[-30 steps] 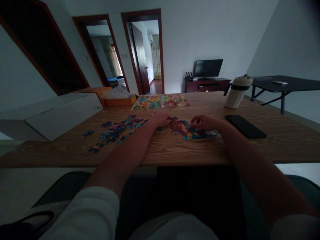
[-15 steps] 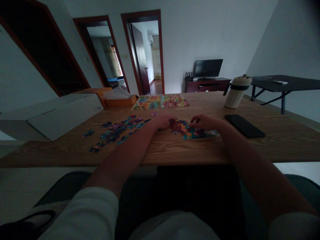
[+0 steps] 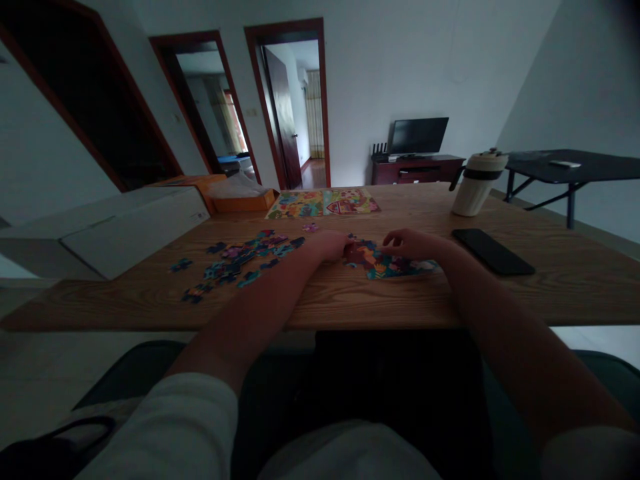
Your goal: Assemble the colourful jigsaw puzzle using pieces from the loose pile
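Head view: two hands work at a partly joined jigsaw on a wooden surface [image 3: 350, 303], centre of frame.

Left hand [image 3: 327, 245] rests with fingers curled at the left edge of the joined puzzle section [image 3: 387, 263]; whether it pinches a piece cannot be told in the dim light. Right hand [image 3: 413, 243] lies with fingers bent on the section's upper part, nothing visibly clamped. Loose puzzle pieces [image 3: 240, 260] lie scattered left of centre. A picture sheet [image 3: 323, 202] lies beyond the hands, an orange box [image 3: 240, 198] to its left. A dark phone [image 3: 493, 251] lies right of centre, a cream flask [image 3: 475, 181] above it.
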`<state>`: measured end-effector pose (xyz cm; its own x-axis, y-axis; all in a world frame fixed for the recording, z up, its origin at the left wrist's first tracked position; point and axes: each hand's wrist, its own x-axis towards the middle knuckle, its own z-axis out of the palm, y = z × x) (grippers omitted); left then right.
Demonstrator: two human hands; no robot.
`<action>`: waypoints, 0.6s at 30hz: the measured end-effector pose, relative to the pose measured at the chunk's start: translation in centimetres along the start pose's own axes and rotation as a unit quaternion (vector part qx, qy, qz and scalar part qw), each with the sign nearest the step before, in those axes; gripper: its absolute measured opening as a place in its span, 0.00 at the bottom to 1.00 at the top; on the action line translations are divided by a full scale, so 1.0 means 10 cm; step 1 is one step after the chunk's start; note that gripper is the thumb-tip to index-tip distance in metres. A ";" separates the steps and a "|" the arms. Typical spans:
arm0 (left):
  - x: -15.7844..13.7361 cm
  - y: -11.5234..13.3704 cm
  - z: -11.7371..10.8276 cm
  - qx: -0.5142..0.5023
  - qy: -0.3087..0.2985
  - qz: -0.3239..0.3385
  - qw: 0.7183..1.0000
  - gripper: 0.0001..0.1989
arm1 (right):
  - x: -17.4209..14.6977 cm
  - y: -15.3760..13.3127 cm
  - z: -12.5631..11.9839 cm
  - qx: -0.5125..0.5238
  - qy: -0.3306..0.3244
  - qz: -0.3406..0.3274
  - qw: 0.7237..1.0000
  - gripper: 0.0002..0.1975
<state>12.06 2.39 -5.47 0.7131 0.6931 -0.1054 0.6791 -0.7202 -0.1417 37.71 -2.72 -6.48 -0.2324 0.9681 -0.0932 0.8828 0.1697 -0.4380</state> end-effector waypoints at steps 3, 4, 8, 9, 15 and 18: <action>-0.02 0.07 -0.01 0.006 -0.014 0.002 1.000 0.24 | -0.01 -0.01 0.00 -0.003 -0.003 -0.004 1.000 0.18; -0.03 0.08 -0.01 0.005 -0.012 0.003 1.000 0.23 | -0.02 -0.01 -0.01 -0.002 -0.003 -0.003 1.000 0.18; -0.01 0.10 0.04 0.002 -0.007 0.006 1.000 0.24 | -0.03 -0.02 -0.01 0.000 -0.003 -0.001 1.000 0.18; -0.01 0.10 0.05 -0.001 -0.005 0.007 1.000 0.23 | -0.03 -0.02 -0.01 -0.001 -0.003 -0.001 1.000 0.18; 0.00 0.08 0.05 -0.059 -0.022 -0.008 0.998 0.24 | -0.02 0.00 -0.01 0.006 -0.011 -0.004 1.000 0.19; 0.01 0.08 0.06 -0.086 -0.032 -0.021 0.996 0.25 | -0.02 0.01 0.00 0.006 -0.013 -0.006 1.000 0.19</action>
<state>12.61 1.93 -6.17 0.6750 0.7190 -0.1655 0.7314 -0.6816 0.0222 37.84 -2.85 -6.46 -0.2535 0.9608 -0.1120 0.8750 0.1785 -0.4500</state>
